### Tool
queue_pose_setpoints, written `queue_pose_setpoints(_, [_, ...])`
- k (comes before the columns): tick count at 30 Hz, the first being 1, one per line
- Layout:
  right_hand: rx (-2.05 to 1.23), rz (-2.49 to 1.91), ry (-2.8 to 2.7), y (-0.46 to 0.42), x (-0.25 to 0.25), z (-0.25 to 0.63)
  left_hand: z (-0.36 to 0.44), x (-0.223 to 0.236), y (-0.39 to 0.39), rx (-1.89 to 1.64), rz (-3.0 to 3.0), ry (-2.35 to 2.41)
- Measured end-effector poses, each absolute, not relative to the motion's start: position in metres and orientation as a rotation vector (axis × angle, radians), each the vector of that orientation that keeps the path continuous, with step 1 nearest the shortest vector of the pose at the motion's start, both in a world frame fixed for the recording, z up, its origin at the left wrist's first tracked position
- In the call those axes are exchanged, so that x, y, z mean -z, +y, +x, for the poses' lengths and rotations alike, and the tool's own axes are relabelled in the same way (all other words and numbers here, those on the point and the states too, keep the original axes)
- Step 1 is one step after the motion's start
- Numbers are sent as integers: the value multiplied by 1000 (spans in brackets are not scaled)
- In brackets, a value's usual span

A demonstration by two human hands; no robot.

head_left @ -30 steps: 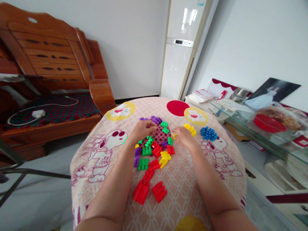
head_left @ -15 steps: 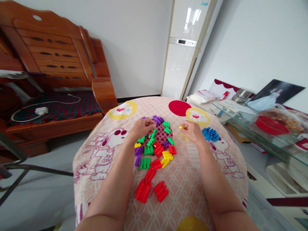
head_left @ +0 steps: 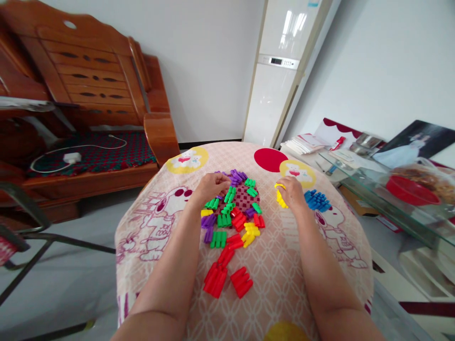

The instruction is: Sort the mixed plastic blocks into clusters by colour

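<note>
My right hand (head_left: 292,192) is closed on a yellow plastic building block (head_left: 280,185), above more yellow blocks (head_left: 282,201) at the right of the pile. My left hand (head_left: 211,188) hovers over the pile's left side with its fingers pressed together; what they hold, if anything, is hidden. Close to its fingertips lies a green block (head_left: 230,194). Purple blocks (head_left: 237,177) are behind it, and red blocks (head_left: 239,220) and a yellow cluster (head_left: 250,233) lie nearer me. Beyond my right wrist sits a blue cluster of blocks (head_left: 316,200).
A patterned cloth (head_left: 270,279) covers the round table. Two red clusters (head_left: 241,282) lie towards its front. A glass-topped cabinet (head_left: 359,175) with a red bowl (head_left: 412,190) stands at the right, a wooden bench (head_left: 161,135) at the left.
The whole view has shifted slightly, with the scene moving right. More yellow blocks show under my right hand. My left hand stays over the pile's left side.
</note>
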State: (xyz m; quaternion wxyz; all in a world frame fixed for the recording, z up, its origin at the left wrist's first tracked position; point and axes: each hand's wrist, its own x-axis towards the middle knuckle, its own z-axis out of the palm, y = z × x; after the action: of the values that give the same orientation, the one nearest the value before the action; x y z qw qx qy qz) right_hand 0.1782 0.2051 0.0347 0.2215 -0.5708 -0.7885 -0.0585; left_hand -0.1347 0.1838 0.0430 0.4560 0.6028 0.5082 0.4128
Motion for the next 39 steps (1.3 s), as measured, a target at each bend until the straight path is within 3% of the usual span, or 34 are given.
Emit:
queue_pose_setpoints(11, [275,-1774,-2537,213,-27,166,-134,-44,183,-992,1475,1318])
queue_pose_setpoints(19, [-29,-1504,-2439,183,-59,144,-155,-38,188,-1068,1450,1349])
queue_pose_setpoints(23, [-305,-1500,-2751,144,-77,103,-167,-37,187,-1141,1396,1362])
queue_pose_setpoints(32, [-158,-1468,-3033,122,-85,81,-168,-41,184,-1166,1362,1357])
queue_pose_setpoints(39, [-336,-1485,-3128,123,-83,82,-170,-38,186,-1160,1359,1366])
